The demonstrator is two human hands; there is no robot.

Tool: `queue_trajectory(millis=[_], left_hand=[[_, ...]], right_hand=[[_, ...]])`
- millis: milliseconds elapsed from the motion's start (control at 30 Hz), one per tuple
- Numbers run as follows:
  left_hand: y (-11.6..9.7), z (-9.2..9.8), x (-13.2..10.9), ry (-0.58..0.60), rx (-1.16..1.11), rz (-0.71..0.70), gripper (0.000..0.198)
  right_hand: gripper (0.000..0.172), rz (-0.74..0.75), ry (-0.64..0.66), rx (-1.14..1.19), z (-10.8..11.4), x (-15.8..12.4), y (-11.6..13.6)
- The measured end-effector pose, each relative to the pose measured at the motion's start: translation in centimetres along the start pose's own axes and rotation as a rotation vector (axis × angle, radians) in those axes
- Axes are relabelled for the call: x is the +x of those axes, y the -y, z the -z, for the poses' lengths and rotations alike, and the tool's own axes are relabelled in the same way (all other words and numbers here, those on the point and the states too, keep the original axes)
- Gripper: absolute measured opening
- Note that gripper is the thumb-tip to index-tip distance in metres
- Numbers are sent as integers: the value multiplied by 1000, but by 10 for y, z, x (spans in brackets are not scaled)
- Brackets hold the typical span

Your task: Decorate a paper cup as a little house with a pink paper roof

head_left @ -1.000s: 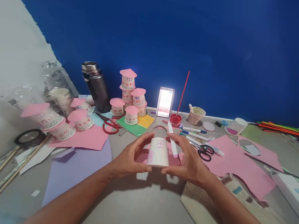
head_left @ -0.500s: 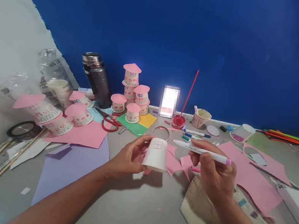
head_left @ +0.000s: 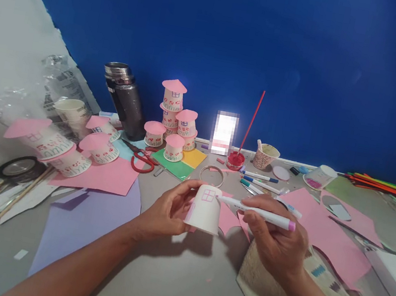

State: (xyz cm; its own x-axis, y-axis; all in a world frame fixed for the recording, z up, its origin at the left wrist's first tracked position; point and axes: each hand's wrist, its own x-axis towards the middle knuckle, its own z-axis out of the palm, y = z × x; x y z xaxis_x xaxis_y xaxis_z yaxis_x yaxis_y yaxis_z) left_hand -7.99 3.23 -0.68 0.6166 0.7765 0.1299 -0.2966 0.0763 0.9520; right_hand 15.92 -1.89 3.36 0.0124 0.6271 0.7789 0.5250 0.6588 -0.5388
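Note:
My left hand (head_left: 168, 209) grips an upturned white paper cup (head_left: 205, 210) that bears a small pink window drawing, holding it just above the grey table. A white marker with a pink end (head_left: 255, 212) lies level in my closed right hand (head_left: 276, 238). Its tip touches the cup's upper right edge beside the window. Pink paper scraps (head_left: 227, 219) lie just behind the cup.
Finished cup houses with pink roofs (head_left: 171, 123) are stacked at the back. More (head_left: 67, 150) lie at the left on pink paper. Red scissors (head_left: 142, 158), a dark flask (head_left: 124, 99), a red paint pot (head_left: 234, 159), loose markers (head_left: 259, 179), a tape ring (head_left: 212, 175) and a woven mat (head_left: 272, 293) surround my hands.
My right hand let go of the cup, took up the marker and brought its tip to the cup. My left hand kept hold of the cup.

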Motion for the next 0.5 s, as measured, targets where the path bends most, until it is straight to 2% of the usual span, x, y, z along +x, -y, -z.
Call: queue_trajectory(millis=[500], left_hand=[[4, 3, -1, 16, 11, -34, 74]], right_hand=[[9, 6, 20, -56, 0, 2, -1]])
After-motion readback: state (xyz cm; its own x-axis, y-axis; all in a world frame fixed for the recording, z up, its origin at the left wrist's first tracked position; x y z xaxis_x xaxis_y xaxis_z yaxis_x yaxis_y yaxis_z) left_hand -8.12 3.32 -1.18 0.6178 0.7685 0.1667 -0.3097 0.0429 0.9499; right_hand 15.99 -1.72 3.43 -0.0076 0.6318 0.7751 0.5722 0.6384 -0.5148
